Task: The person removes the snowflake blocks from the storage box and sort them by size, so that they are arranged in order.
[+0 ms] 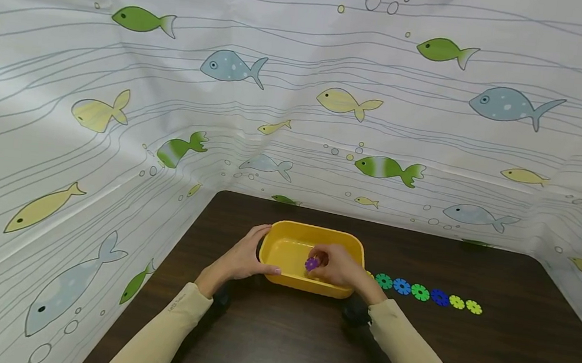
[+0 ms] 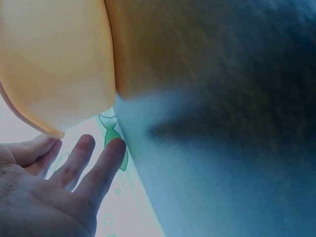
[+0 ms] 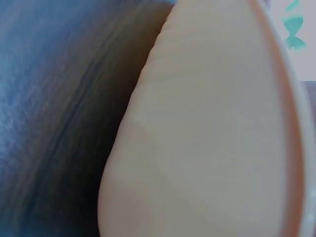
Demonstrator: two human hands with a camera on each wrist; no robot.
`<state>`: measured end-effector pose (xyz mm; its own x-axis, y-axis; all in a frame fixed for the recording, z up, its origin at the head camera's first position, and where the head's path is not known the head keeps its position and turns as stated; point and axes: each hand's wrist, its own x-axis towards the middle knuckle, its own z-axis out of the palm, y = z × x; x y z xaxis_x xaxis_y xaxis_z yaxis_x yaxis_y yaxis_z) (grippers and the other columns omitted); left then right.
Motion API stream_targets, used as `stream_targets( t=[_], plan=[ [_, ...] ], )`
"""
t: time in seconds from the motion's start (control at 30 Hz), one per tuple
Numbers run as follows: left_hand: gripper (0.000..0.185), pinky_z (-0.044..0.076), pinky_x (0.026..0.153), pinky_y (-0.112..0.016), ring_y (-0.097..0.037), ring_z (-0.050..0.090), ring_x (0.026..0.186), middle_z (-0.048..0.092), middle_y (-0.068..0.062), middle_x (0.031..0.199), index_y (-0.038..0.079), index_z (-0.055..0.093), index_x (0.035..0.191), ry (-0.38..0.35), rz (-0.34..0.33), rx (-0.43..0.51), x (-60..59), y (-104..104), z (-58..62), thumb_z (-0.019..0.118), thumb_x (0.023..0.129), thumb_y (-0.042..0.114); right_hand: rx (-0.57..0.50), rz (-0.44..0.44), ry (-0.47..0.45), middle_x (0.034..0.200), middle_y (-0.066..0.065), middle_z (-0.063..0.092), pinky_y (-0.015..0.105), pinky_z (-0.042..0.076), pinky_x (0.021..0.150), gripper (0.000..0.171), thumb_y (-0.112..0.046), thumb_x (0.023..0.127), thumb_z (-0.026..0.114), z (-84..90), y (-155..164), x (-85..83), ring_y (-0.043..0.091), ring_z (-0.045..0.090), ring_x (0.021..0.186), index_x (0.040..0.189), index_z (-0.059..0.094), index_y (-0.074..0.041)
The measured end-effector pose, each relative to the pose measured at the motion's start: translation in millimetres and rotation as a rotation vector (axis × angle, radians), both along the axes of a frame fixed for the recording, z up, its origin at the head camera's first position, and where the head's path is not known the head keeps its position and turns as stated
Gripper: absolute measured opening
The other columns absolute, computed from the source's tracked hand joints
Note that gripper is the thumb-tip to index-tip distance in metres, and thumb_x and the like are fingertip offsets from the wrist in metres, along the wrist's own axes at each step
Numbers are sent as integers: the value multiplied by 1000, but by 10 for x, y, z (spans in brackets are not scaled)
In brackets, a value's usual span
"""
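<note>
A yellow plastic tub (image 1: 312, 287) sits on the dark table. My left hand (image 1: 247, 258) grips its left end, thumb along the near rim and fingers at the far left corner. In the left wrist view, the fingers of that hand (image 2: 64, 187) bend up at the edge of the tub (image 2: 59, 64). My right hand (image 1: 337, 266) is inside the tub and pinches a purple notched plastic disc (image 1: 311, 264) between thumb and fingers. Only the tub's outer wall (image 3: 197, 138) fills most of the right wrist view; the right hand is hidden there.
Right of the tub, notched discs lie in a row: a green disc (image 1: 384, 281), a blue disc (image 1: 402, 286), another green, a dark blue disc (image 1: 440, 297) and yellow ones (image 1: 473, 307). A fish-printed sheet (image 1: 298, 117) rises behind and left of the table (image 1: 274, 345).
</note>
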<state>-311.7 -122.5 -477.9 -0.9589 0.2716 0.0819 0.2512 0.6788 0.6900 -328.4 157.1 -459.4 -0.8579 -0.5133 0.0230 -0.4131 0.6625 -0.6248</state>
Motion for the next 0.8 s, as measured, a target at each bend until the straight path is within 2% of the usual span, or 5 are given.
stream_targets(
  t=[0.2,0.37,0.6,0.8],
  plan=[
    [107,41,118,-54,-29,46,142,30,-3,163,21,29,158,-4,-18,3,-12,-14,14,87,73,49,-90,-43,77,87,0,64,21,50,67,28,-18,82,84,61,121,116,15,55,78,106,71,-13],
    [109,40,119,-55,-28,47,140,29,-3,164,20,28,159,0,-39,12,-17,-28,7,86,73,52,-158,-157,129,87,0,66,20,51,66,31,-21,81,84,88,282,253,13,55,76,109,72,-14],
    [111,40,119,-55,-29,46,141,29,-3,163,19,28,159,9,-44,6,-21,-34,7,86,71,55,-283,-292,145,89,4,66,18,54,66,32,-19,83,83,107,577,394,18,56,77,112,72,-13],
    [111,39,120,-55,-28,45,142,28,-2,164,19,28,159,1,-46,2,-28,-26,11,86,72,56,-308,-360,171,90,6,66,17,55,64,34,-19,84,83,95,858,464,18,58,76,114,71,-11]
  ],
)
